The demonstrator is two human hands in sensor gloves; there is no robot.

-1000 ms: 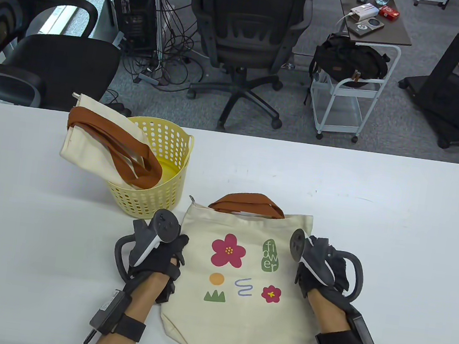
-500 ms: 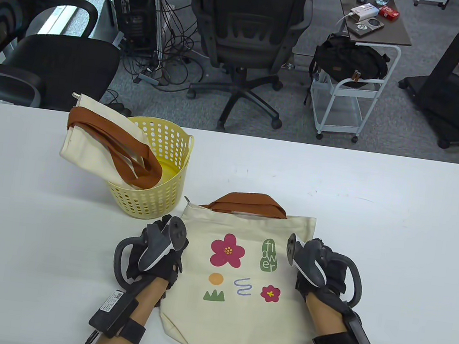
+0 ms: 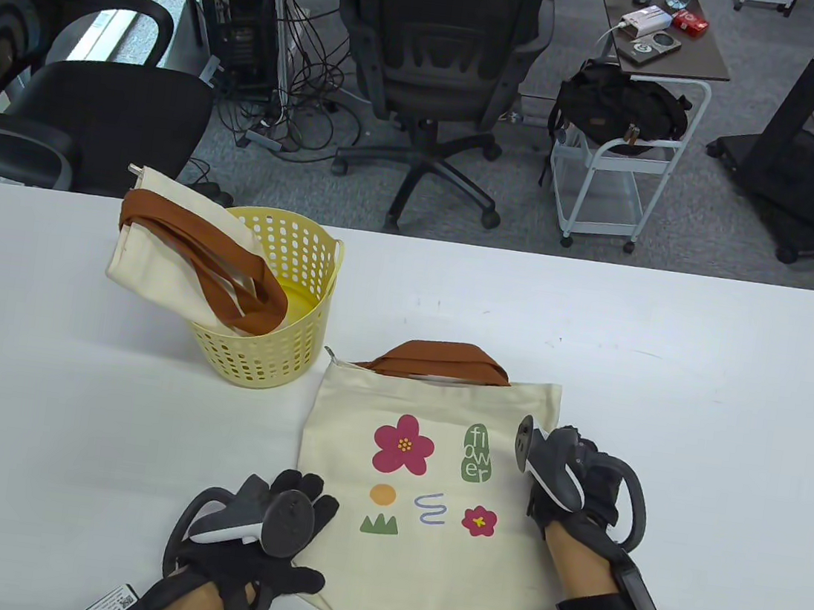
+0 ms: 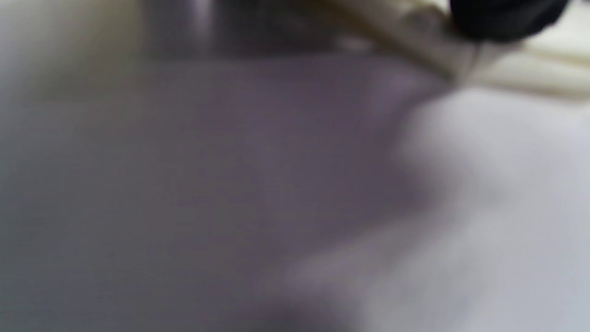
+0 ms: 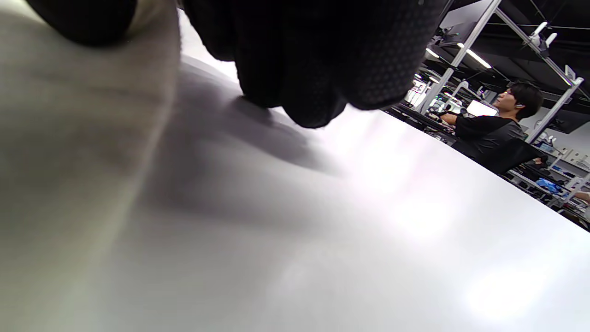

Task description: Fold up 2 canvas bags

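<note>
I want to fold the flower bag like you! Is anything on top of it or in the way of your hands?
Nothing visible lies on the flower bag. The left hand is at its lower left corner and the right hand at its right edge. The yellow basket with the other bag stands apart, beyond the top left corner.

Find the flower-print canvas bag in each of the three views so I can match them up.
Table view: the flower-print bag lies flat at bottom centre, between the left hand and right hand.
Left wrist view: blurred cream fabric at top right.
Right wrist view: cream fabric fills the left side.
Shared landmark: the white table.
</note>
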